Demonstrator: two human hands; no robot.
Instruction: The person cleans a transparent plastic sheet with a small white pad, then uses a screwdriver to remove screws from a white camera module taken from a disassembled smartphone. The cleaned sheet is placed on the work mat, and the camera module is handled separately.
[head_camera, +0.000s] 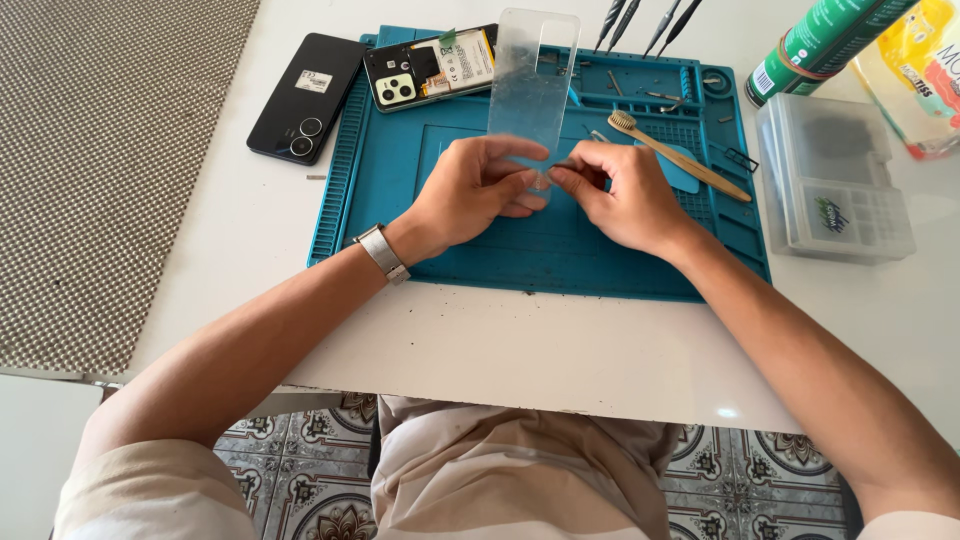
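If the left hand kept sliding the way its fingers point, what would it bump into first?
Probably the right hand. The left hand points rightward, and its fingertips nearly meet the other's at the bottom of the clear case they both pinch.

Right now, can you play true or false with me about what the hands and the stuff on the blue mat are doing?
1. Both hands, left hand and right hand, hold a clear phone case. True.
2. The wooden toothbrush lies on the floor. False: it lies on the blue mat.
3. The opened phone lies at the mat's far edge. True.
4. The black phone lies on the mat. False: it lies beside it, on the white table.
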